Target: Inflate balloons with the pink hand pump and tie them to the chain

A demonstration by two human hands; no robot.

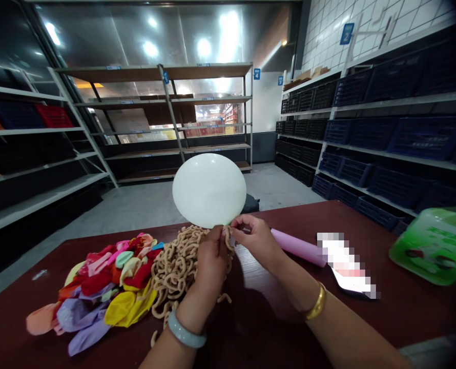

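An inflated white balloon (pixel 209 189) stands above the dark red table (pixel 366 318), held by its neck. My left hand (pixel 211 256) is closed around the neck from below. My right hand (pixel 255 237) pinches the neck from the right, fingers pressed together. Just left of my hands lies a heap of tan plastic clips (pixel 174 269). Further left is a pile of flat, uninflated balloons (pixel 105 292) in many colours.
A pink hand pump (pixel 297 247) lies right of my hands, next to a blurred-out flat item (pixel 347 266). A green plastic bag (pixel 435 246) sits at the table's right edge. Metal shelving lines the room, with dark crates on the right.
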